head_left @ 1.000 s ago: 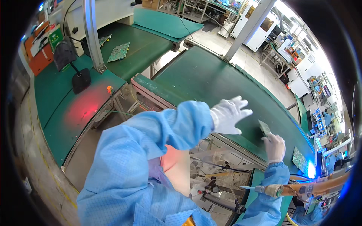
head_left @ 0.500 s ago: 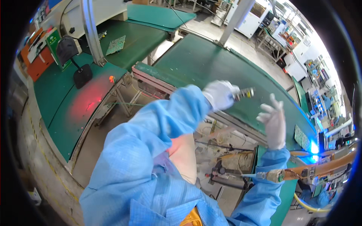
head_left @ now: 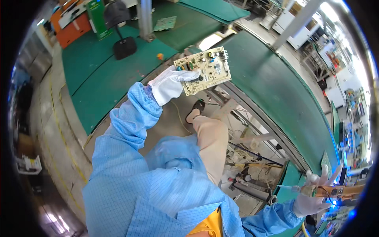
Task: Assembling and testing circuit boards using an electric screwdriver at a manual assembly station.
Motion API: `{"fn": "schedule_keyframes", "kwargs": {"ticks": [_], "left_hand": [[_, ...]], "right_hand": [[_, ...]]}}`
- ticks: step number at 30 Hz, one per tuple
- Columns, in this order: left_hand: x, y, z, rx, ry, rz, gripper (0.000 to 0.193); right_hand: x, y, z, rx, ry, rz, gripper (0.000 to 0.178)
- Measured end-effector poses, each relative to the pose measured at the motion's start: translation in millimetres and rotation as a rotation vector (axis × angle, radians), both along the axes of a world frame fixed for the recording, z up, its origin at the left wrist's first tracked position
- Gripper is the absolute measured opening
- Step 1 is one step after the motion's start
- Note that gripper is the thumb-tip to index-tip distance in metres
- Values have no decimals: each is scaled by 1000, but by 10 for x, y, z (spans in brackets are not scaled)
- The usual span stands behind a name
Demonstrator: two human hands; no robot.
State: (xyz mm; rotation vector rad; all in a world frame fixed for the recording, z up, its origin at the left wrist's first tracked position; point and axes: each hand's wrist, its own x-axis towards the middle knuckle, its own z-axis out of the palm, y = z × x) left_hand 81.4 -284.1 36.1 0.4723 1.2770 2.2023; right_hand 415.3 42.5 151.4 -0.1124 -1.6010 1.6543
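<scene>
My left hand (head_left: 167, 87), in a white glove, grips a cream printed circuit board (head_left: 211, 73) by its left edge. Thumb on top, it holds the board tilted with its component side facing up. Small coils, capacitors and a pin connector stand on the board. At the lower right, my gloved right hand (head_left: 310, 203) has its fingers spread. An orange-brown tube-shaped tool (head_left: 335, 192) with a metal fitting and a thin pale nozzle crosses in front of that palm. Whether the palm touches the tool is hidden.
A green-topped conveyor (head_left: 272, 87) runs from upper middle to lower right, another board (head_left: 325, 162) on its far end. On the left is a green bench (head_left: 94, 94) with a black stand (head_left: 125, 48). A further board (head_left: 165, 23) lies behind it.
My left hand has moved left from over the conveyor, turning the board from edge-on to face up. My right hand has moved right and down to the tool. The view has turned left.
</scene>
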Motion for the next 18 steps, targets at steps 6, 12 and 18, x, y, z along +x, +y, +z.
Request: {"fn": "schedule_keyframes", "kwargs": {"ticks": [6,12,18], "left_hand": [[-25,-861,5,71,-6,240,40],[-53,-1493,30,309,-212,445,33],[-178,-1794,-197,317,-194,488,33]], "right_hand": [[-243,-107,-64,167,-136,-114,70],[-610,-226,-41,91,-167,-263,56],[-835,-534,51,-46,-16,-293,49]]}}
